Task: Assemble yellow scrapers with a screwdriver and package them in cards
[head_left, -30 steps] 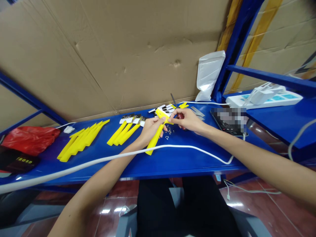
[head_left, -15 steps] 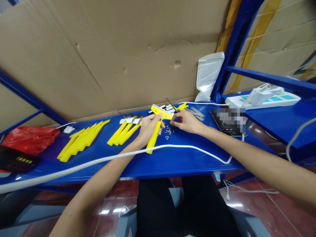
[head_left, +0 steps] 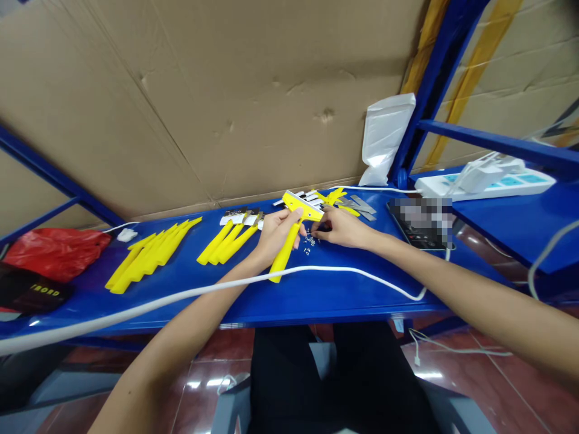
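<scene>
My left hand (head_left: pixel 274 235) is closed around a yellow scraper (head_left: pixel 283 250), its wide head (head_left: pixel 302 207) tilted up and its handle pointing towards me. Small loose screws (head_left: pixel 309 239) lie on the blue table just right of the handle. Over them, my right hand (head_left: pixel 340 228) is bent down with its fingertips close together at the screws. A dark bit of the screwdriver (head_left: pixel 324 226) shows under its curled fingers; the shaft is hidden. Whether a screw is between the fingertips cannot be made out. Behind the scraper head lie white-and-black strips (head_left: pixel 312 198), yellow pieces (head_left: pixel 335 196) and grey metal blades (head_left: pixel 364 207).
Yellow handles (head_left: pixel 156 256) lie in a row at left, with several scrapers (head_left: pixel 228 242) nearer. A white cable (head_left: pixel 181 296) crosses in front. A phone (head_left: pixel 414 224) and power strip (head_left: pixel 486 181) are at right, a red bag (head_left: pixel 56 253) at far left. Cardboard (head_left: pixel 253 90) stands behind.
My right hand has dropped from the scraper head to the screws, and the screwdriver shaft has gone from sight. The left hand still holds the scraper, shifted slightly right.
</scene>
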`<state>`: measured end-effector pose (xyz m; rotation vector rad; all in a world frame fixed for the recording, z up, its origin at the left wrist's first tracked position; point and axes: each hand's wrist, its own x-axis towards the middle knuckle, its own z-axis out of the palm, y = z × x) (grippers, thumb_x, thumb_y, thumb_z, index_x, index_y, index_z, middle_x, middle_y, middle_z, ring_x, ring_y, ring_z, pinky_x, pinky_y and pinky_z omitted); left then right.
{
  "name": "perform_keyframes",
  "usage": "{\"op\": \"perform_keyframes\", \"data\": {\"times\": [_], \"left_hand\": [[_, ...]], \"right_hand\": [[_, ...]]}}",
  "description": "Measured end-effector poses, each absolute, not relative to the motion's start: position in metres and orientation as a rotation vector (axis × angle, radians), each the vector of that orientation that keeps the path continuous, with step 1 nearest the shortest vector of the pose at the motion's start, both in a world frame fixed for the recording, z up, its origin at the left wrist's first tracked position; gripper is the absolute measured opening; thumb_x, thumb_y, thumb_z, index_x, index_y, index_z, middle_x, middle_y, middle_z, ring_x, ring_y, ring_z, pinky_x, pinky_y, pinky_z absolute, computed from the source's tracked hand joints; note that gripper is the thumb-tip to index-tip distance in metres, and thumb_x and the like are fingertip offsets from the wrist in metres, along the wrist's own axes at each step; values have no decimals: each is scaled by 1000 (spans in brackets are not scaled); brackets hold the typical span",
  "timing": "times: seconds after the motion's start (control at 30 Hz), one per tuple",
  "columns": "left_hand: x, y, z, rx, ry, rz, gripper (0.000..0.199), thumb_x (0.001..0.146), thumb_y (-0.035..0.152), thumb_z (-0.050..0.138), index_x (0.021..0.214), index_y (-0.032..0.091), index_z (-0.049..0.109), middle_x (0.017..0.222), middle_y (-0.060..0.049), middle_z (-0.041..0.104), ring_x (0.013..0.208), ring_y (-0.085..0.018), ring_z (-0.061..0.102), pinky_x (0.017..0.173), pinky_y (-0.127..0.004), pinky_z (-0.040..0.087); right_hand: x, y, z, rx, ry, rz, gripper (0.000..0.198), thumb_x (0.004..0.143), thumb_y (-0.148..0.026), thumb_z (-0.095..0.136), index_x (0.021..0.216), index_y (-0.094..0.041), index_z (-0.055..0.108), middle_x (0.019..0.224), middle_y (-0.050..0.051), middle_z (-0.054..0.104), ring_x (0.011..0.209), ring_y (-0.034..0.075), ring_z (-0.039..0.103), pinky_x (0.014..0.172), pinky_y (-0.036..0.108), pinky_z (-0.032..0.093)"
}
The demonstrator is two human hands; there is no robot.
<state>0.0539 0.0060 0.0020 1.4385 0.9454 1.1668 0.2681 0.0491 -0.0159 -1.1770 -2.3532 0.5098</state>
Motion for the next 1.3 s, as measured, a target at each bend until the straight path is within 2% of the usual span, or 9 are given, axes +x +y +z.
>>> {"op": "perform_keyframes", "data": {"times": [0.4, 0.87, 1.3], "left_hand": [[54, 7, 0, 1444, 930, 1161, 45, 94, 59, 81, 84, 17, 68, 71, -4, 75, 42, -9, 59, 42, -22, 45], [55, 5, 2, 1449, 917, 1151, 45, 96, 57, 80, 81, 17, 67, 71, -4, 75, 42, -10, 60, 41, -22, 43], [57, 4, 4, 1442, 929, 1153, 42, 96, 53, 80, 79, 17, 65, 69, -4, 75, 41, -10, 60, 41, -22, 43]], "right_hand": [[267, 44, -11, -1217, -2373, 466, 17, 95, -25, 74, 99, -21, 90, 96, 8, 81, 75, 19, 64, 70, 31, 42], [266, 41, -8, -1244, -2392, 511, 12, 88, -21, 73, 82, -21, 84, 87, 4, 78, 76, 18, 64, 70, 31, 42], [271, 44, -12, -1194, -2472, 443, 18, 95, -25, 68, 93, -17, 84, 107, 11, 76, 83, 20, 63, 75, 32, 45]]}}
